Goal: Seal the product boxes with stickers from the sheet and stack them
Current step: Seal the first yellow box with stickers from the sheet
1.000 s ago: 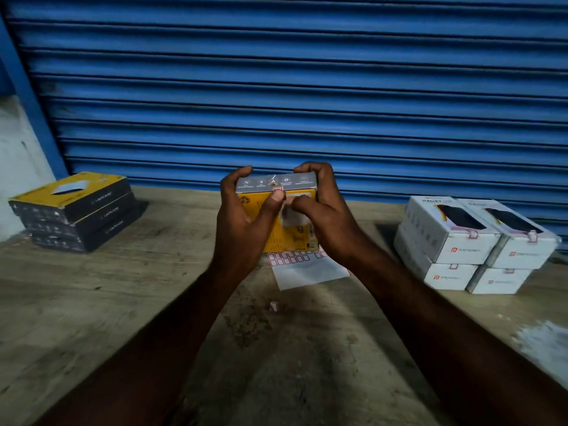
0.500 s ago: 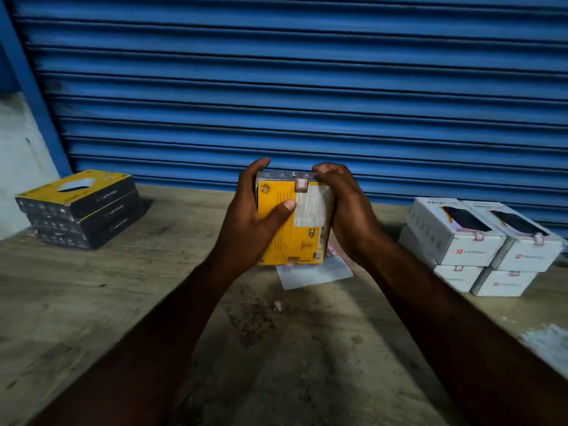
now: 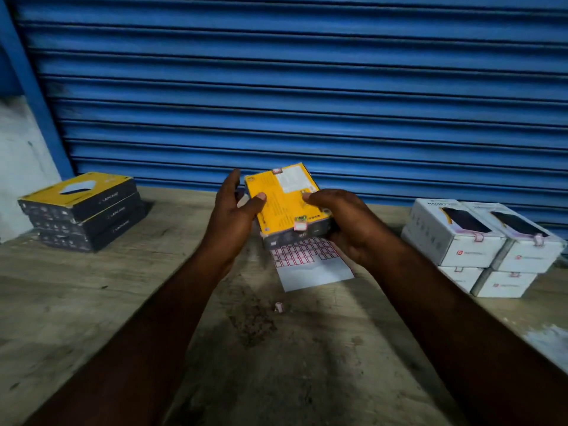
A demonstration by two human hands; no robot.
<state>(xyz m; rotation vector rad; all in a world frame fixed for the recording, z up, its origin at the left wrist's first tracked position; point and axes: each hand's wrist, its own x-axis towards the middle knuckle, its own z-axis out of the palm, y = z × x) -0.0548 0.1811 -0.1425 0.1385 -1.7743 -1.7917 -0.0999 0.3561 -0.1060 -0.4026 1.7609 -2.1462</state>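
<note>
Wooden table (image 3: 76, 302), worn; blue roller shutter (image 3: 307, 87) behind. Left hand (image 3: 233, 222), right hand (image 3: 350, 226) both gripping yellow box (image 3: 282, 207).

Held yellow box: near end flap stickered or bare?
Stickered: a red-edged sticker wraps the near edge of the yellow box; second sticker at its far edge.

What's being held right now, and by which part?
The yellow box, in both hands: left hand pinches its left edge, thumb on the yellow face; right hand grips its right side.
</note>
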